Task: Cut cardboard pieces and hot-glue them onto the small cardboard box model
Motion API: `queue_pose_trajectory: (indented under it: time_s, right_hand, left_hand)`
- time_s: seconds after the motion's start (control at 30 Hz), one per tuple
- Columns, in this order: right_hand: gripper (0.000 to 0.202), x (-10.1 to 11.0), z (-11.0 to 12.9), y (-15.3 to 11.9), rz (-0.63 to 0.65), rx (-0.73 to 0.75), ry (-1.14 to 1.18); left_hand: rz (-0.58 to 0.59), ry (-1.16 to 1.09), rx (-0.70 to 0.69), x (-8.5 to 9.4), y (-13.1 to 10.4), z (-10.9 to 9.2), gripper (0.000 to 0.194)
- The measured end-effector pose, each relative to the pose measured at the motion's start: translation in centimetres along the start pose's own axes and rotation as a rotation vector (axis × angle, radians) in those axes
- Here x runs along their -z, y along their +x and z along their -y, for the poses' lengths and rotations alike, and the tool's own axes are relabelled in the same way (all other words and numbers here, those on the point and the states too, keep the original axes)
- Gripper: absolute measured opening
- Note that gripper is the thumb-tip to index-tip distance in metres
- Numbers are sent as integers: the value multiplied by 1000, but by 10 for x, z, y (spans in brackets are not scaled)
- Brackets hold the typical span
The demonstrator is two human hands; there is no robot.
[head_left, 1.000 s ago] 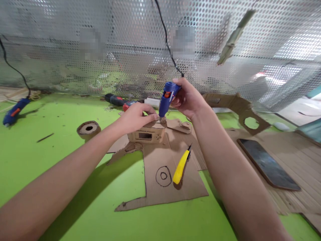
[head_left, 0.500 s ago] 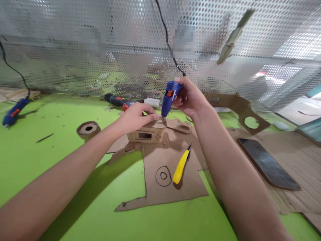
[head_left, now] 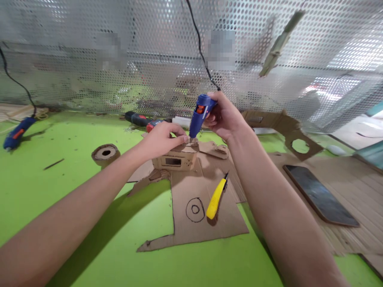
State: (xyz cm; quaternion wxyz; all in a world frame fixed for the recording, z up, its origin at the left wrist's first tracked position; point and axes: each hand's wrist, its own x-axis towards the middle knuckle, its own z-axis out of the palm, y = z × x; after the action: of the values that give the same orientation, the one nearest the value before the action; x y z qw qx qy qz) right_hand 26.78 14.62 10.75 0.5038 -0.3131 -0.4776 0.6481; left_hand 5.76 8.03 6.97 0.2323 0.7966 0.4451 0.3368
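A blue glue gun (head_left: 198,117) is gripped in my right hand (head_left: 226,119), its nozzle pointing down at the top of a small cardboard box (head_left: 179,159). That box has a rectangular cut-out in its front and stands on the flat cardboard sheet. My left hand (head_left: 166,139) is closed over the box's top, thumb and fingers steadying it near the nozzle. Just right of the box lies a cardboard strip (head_left: 214,149). A yellow utility knife (head_left: 216,199) rests on the cardboard sheet (head_left: 185,229), beside two drawn circles.
A cardboard roll (head_left: 105,153) sits left of the box, and a second blue glue gun (head_left: 18,133) lies at far left. Behind my left hand is a power drill (head_left: 139,118). A phone (head_left: 320,195) lies on cardboard at right. Perforated metal (head_left: 161,79) closes off the back.
The glue gun has tilted and its nozzle has moved slightly left along the box's top, closer to my left thumb. My left hand stays in place.
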Motion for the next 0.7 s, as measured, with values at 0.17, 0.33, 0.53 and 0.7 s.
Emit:
queue_pose_trajectory:
  time_s: [0.17,0.33,0.53,0.7]
  right_hand:
    - [36,-2,-2,0,-9,-14,-23]
    - [43,-4,-4,1,-21,-22,-35]
    - [40,-4,-5,1,-23,-27,-28]
    - [42,-6,-4,-1,-11,-22,-44]
  left_hand:
    - [-6,9,-4,0,1,1,26]
    - [-10,7,-1,-1,0,1,26]
    - [2,7,0,0,0,1,27]
    - [10,-1,-7,0,0,1,27]
